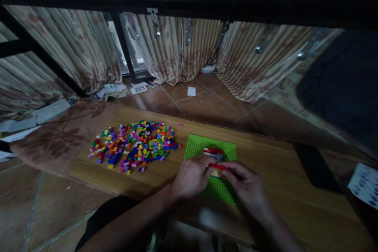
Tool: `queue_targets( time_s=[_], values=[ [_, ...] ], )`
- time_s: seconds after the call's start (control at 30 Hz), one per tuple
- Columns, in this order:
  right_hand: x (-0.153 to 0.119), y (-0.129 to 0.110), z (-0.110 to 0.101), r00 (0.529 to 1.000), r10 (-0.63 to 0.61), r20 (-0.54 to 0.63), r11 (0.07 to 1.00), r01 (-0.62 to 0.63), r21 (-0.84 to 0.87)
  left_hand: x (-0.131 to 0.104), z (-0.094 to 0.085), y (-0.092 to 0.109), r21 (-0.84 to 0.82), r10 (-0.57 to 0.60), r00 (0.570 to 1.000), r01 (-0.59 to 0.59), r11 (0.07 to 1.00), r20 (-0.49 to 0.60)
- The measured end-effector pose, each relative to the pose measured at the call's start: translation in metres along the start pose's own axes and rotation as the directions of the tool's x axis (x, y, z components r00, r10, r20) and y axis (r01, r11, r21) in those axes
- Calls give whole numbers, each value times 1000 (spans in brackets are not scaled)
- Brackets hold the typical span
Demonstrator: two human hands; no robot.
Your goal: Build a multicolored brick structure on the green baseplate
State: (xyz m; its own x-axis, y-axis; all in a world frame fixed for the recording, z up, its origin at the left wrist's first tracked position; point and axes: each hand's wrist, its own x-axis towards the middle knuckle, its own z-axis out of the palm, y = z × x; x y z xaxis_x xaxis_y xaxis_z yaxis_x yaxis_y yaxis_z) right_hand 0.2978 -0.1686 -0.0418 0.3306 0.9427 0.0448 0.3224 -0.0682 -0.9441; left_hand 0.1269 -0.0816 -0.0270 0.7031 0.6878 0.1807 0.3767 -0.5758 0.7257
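A green studded baseplate (195,145) lies on the wooden table, with a small build of red, white, blue and yellow bricks (213,151) on it. Over this build, a long red brick (217,166) is held between both hands. My left hand (193,175) pinches its left end, and the fingers of my right hand (240,177) close on its right end. Both hands partly cover the build and the middle of the baseplate.
Left of the baseplate, a wide pile of loose coloured bricks (141,141) is spread over the wooden table (274,169). A black object (317,167) lies at the table's right. Beyond are a tiled floor (206,106), papers and striped curtains (177,47).
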Motion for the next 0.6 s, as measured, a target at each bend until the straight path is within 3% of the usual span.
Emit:
queue_targets(
  time_s=[0.2,0.3,0.47,0.6],
  values=[
    [6,-5,-3,975,-219,19,955,219,-202,4,4,-1,94,-20,1000,21,995,-11],
    [11,-6,-5,968,-250,3,936,242,-254,8,2,-2,80,-36,998,39,996,-44],
    [20,4,-5,954,-292,-60,901,254,-351,20,-2,-7,95,-120,975,140,986,-190],
    [29,11,-2,941,-328,-81,857,261,-443,30,-4,-11,31,-152,967,162,986,-204]
  ],
)
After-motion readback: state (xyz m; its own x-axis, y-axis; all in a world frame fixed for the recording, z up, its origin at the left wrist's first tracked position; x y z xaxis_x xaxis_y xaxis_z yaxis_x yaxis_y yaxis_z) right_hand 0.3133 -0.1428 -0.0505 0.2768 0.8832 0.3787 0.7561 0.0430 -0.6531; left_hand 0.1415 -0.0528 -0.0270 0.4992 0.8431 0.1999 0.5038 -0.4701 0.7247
